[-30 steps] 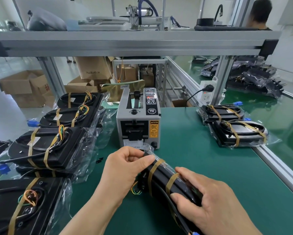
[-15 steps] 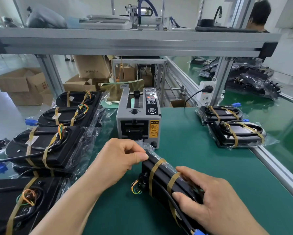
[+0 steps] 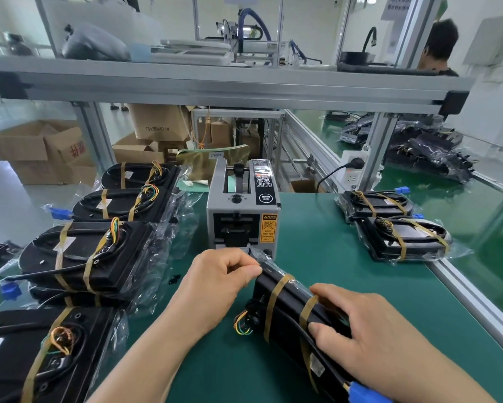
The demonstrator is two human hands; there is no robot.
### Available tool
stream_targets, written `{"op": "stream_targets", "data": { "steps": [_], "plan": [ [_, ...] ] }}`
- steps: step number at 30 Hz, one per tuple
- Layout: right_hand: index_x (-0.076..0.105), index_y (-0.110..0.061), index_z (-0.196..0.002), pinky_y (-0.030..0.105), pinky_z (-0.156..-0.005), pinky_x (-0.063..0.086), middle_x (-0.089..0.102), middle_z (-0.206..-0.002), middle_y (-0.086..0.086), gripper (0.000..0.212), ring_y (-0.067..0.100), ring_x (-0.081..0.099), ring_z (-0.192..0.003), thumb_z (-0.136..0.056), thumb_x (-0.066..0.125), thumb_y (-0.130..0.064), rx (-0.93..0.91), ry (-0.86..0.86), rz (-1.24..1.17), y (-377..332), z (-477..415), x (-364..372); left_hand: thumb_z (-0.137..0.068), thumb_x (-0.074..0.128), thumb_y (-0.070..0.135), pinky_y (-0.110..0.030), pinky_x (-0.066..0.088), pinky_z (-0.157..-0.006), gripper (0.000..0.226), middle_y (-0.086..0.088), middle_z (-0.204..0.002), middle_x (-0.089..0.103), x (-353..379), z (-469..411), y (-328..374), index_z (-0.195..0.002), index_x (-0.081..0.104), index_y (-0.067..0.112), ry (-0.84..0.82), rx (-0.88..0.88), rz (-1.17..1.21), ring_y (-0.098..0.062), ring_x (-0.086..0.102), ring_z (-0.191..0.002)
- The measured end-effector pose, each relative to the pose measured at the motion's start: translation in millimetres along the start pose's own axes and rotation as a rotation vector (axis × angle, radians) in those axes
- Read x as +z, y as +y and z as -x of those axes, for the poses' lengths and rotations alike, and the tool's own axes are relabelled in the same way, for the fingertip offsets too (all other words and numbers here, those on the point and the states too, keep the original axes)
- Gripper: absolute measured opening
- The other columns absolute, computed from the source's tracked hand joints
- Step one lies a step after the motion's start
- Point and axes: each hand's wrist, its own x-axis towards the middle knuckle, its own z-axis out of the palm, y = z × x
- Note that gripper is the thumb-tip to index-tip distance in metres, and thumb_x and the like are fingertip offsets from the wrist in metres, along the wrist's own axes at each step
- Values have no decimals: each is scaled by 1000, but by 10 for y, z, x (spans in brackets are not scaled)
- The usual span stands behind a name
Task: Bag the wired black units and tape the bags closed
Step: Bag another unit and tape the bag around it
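A wired black unit (image 3: 285, 309) in a clear bag stands on its edge on the green bench, bound with tan straps, coloured wires poking out at its left end. My left hand (image 3: 218, 283) pinches the bag's folded end at the unit's far top corner, just in front of the grey tape dispenser (image 3: 243, 207). My right hand (image 3: 372, 341) grips the unit's near part from above, beside its blue connector (image 3: 363, 394).
Several bagged units (image 3: 84, 257) lie in a row along the left, with another (image 3: 40, 353) at the near left corner. Two bagged units (image 3: 401, 234) sit at the right by the bench's aluminium edge (image 3: 471, 298). A person stands at the far right behind the overhead shelf (image 3: 215, 85).
Both hands and the unit have stayed nearly in place. My left hand's fingers have closed tighter on the bag end at the top corner.
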Motion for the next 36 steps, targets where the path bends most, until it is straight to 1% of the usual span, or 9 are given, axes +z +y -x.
{"op": "stream_targets", "data": {
  "steps": [3,5,11,15,18,22,26,31,36],
  "plan": [
    [55,-28,-104,36,-76,55,68,-88,-6,71,9,63,-78,-67,30,-84,42,-18,65,-76,-144,-67,-89,68,36,-17,36,-47,12,10,-55,51,56,52,25,-77,72,35,37,-7,20,-7,39,-47],
    [58,-23,-98,32,-70,51,66,-87,-7,86,9,61,-79,-59,33,-95,75,-50,142,-174,-312,-84,-88,67,37,-15,37,-48,13,12,-52,52,77,73,43,-77,72,34,62,-17,10,-3,38,-45],
    [49,-22,-72,28,-51,35,56,-73,-7,59,8,50,-62,-64,70,-76,56,-211,227,-368,-705,46,-89,68,30,-32,42,-59,20,7,-57,58,131,60,54,-69,71,28,79,-120,135,-12,43,-51],
    [53,-22,-74,27,-54,40,59,-72,-7,52,9,54,-62,-62,76,-68,71,-212,86,-309,-674,16,-90,67,24,-23,39,-52,20,8,-55,56,110,139,52,-71,74,28,82,-153,248,-10,41,-47],
    [61,-22,-82,32,-66,54,68,-76,-5,57,12,65,-70,-50,76,-66,86,-148,-67,-257,-545,-156,-87,68,23,-14,38,-47,17,9,-54,56,-33,161,32,-73,76,27,217,-156,343,-7,41,-46],
    [62,-27,-91,31,-73,58,72,-85,-12,54,5,69,-76,-48,80,-53,80,-23,-200,-161,-331,-404,-88,69,19,-22,38,-56,12,9,-56,57,-154,75,-35,-79,78,18,362,-288,518,-5,43,-45],
    [54,-52,-94,7,-65,48,71,-89,-25,49,-5,67,-78,-59,85,-37,51,95,-416,-132,-143,-319,-89,69,16,-20,35,-46,9,8,-54,58,-83,-150,-7,-81,73,13,352,-461,691,-4,43,-42],
    [55,-36,-97,0,-60,40,68,-79,-31,52,-11,63,-72,-60,89,-19,90,332,-504,-61,-15,65,-91,67,17,-15,33,-35,14,7,-54,55,41,-470,97,-78,64,15,277,-679,867,-5,42,-45],
    [52,-40,-96,-4,-61,38,64,-77,-41,60,-17,61,-70,-56,91,-20,85,374,-508,-23,61,133,-96,61,22,-15,31,-38,22,7,-57,51,126,-668,159,-75,60,15,249,-803,905,-4,42,-48]
  ]
}}
